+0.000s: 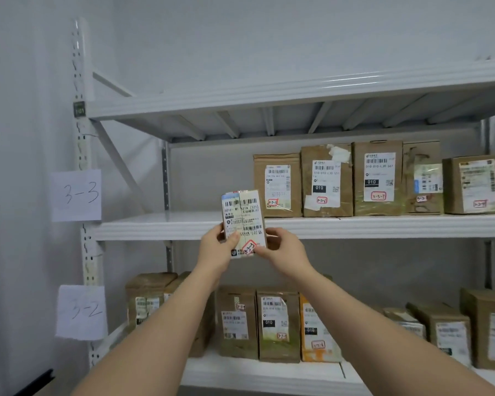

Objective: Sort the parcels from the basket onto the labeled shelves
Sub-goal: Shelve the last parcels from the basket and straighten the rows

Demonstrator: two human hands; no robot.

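Parcel [243,221], small and upright, held up between both hands in front of the middle shelf [355,225]; white shipping label facing the camera, red-outlined sticker near its lower edge. Left hand [216,247] gripping the lower left side, thumb curled across the label face. Right hand [283,250] pinching the lower right corner, fingers curled behind. Just beyond and to the right of the hands, a row of brown boxes [326,181] standing on that shelf, the nearest close beside the parcel's upper right edge. Well left of the hands, a paper sign marked 3-3 [76,195] on the shelf post, another marked 3-2 [81,312] lower down. Below the forearms, more boxes [279,324] on the lower shelf [257,372].
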